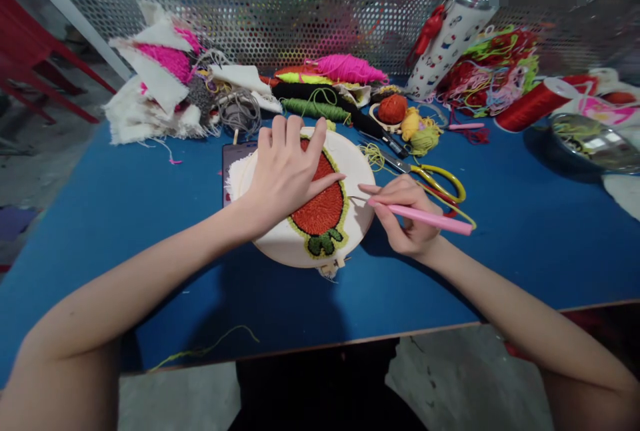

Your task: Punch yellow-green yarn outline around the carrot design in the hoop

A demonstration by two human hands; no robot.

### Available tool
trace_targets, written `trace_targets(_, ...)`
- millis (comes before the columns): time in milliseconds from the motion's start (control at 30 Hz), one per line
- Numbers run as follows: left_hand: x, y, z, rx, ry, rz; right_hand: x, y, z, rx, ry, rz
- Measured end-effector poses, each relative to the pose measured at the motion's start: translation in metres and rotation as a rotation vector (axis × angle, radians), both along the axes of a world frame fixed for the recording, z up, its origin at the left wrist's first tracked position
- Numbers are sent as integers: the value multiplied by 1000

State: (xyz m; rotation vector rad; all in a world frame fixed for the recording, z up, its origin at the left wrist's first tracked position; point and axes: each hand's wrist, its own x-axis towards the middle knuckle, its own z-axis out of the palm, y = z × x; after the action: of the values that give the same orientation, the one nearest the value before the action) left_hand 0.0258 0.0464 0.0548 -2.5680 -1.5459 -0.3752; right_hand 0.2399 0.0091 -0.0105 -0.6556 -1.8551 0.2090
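A round embroidery hoop (280,254) with white fabric lies on the blue table in front of me. On the fabric is a looped design (320,207) in orange-red yarn, with a dark outline, green leaves and a yellow-green border. My left hand (289,167) rests over the hoop's upper left, fingers spread and thumb across the red area, hiding part of it. My right hand (407,214) grips a pink punch needle (425,216), its metal tip at the design's right border. Yellow-green yarn (457,206) runs from the handle's back end. A dark flat object (230,174) sits partly beneath the hoop.
Yellow-handled scissors (440,181) lie right of the hoop. Several yarn bundles (350,69) and fabric scraps (155,94) line the back, before a perforated metal panel (300,11). A patterned tumbler (447,44), red thread spool (533,107) and metal bowl (595,144) stand to the right.
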Motion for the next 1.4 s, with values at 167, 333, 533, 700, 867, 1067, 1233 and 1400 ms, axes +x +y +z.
trace_targets(167,1,-1,2,19,3,8,-2,-1,2,6,4,-26)
trace_targets(333,1,-3,3,24,-9,2,-5,-3,1,35,-58,-70)
trace_targets(533,2,-9,9,11,-19,-4,-10,3,-4,200,-308,-132)
trace_targets(700,2,-8,7,24,-16,-5,-15,8,-9,133,-355,-188)
trace_targets(867,1,0,-3,6,10,-9,-13,4,-3,178,-284,-124)
trace_targets(1067,1,1,-2,5,31,-13,-4,0,3,146,-196,-93)
trace_targets(1233,1,-1,0,-4,-7,-21,0,1,2,116,-119,-8)
trace_targets(1400,1,-1,0,14,5,-23,2,0,1,41,-86,-47)
